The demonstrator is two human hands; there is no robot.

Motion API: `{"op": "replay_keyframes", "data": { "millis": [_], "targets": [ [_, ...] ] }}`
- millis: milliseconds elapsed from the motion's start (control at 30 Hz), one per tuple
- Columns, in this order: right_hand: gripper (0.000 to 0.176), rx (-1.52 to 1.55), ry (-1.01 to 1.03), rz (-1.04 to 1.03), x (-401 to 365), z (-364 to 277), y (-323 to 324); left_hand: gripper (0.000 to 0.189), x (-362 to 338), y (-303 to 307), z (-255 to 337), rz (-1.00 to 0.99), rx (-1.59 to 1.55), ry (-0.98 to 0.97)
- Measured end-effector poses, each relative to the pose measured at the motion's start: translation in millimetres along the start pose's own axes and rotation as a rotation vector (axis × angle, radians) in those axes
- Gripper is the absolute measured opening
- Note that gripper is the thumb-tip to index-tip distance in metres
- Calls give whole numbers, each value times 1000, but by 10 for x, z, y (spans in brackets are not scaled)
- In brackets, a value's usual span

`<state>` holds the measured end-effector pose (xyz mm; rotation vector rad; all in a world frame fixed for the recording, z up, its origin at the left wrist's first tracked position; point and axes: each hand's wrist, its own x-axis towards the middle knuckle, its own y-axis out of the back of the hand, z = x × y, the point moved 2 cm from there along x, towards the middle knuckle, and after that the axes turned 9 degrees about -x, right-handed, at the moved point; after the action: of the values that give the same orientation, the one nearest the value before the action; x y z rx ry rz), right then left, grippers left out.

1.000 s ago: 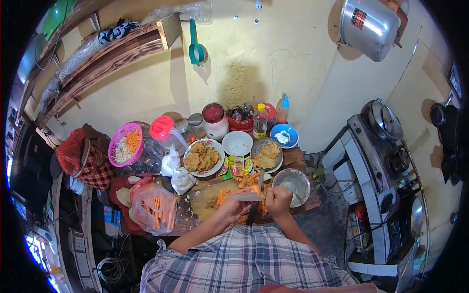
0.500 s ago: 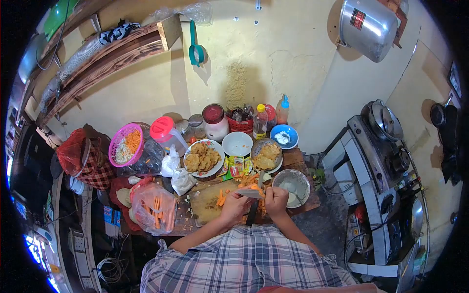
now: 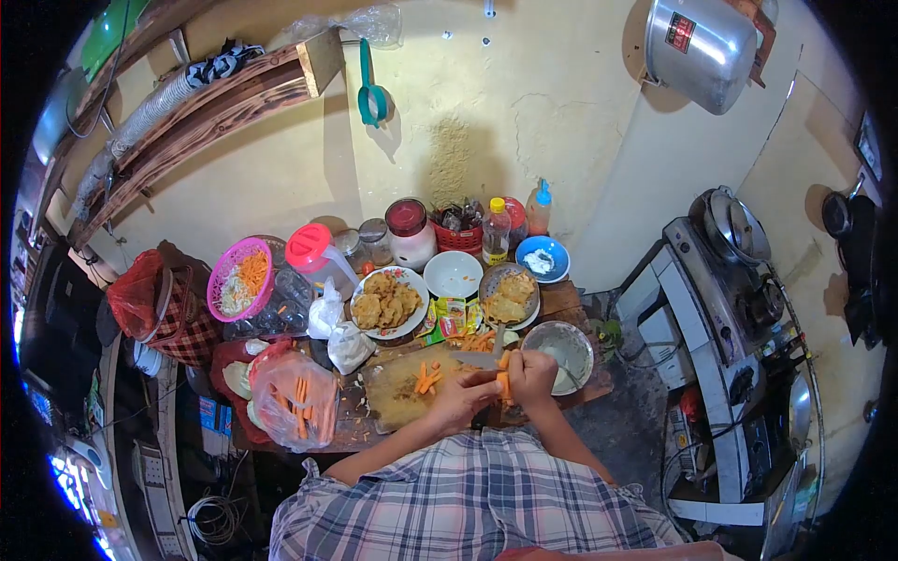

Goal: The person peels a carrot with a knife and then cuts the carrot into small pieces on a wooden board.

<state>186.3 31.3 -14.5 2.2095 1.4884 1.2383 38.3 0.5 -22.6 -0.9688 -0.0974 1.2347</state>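
Note:
My left hand (image 3: 465, 397) is closed, its fingertips on a carrot (image 3: 505, 383) that sits between my two hands. My right hand (image 3: 530, 376) is closed around a knife, whose handle is hidden in the fist; the blade (image 3: 478, 358) points left above my left fingers. Cut carrot pieces (image 3: 427, 378) lie on the wooden cutting board (image 3: 388, 397) below. To the right of my right hand stands a bowl (image 3: 580, 348) with pale batter and a utensil. More orange carrot bits lie just beyond the blade.
Farther back are a plate of fritters (image 3: 385, 301), a second fritter plate (image 3: 510, 294), a white bowl (image 3: 455, 277) and a blue bowl (image 3: 544, 260). A bag of carrots (image 3: 296, 400) lies left, near a pink basket (image 3: 241, 278) of shredded vegetables. The stove (image 3: 720, 280) stands right.
My left hand has shifted right and slightly down, closer to my right hand. The blade now sits higher, above my left fingers. My right hand stays nearly in place.

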Motion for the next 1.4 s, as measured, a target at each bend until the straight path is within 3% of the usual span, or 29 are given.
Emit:
{"op": "replay_keyframes", "data": {
  "millis": [200,300,367,400,467,667,800,1133,1200,1233,1300,1333,1400],
  "targets": [
    [39,-27,-267,-268,-27,90,-60,29,19,17,47,-31,-170,91],
    [38,-158,-245,-287,-15,28,-2,34,-5,64,120,20,-60,120],
    [36,-235,-186,-304,-25,66,-6,44,66,158,100,-141,220,-146],
    [35,-311,-123,-323,-32,92,-19,44,74,171,78,-143,223,-145],
    [33,-348,-135,-392,-76,204,-78,60,76,176,64,-52,756,-362],
    [29,-411,-132,-491,-147,227,-125,91,229,179,-108,-297,1210,-336],
    [26,-445,-77,-452,-132,134,-39,98,389,235,-143,-350,1240,-267],
    [31,-588,-124,-449,-77,251,222,103,866,605,-90,-107,1000,-208],
    [34,-499,-190,-354,-29,227,308,84,840,625,-48,48,542,-94],
    [34,-501,-192,-354,-14,214,328,84,810,597,-6,47,541,-92],
    [37,-418,-250,-271,6,198,363,56,745,560,50,64,87,89],
    [37,-418,-250,-271,6,189,355,56,753,586,54,63,87,89],
    [36,-299,-269,-174,6,156,335,38,751,585,65,-3,-163,147]
  ]
}}
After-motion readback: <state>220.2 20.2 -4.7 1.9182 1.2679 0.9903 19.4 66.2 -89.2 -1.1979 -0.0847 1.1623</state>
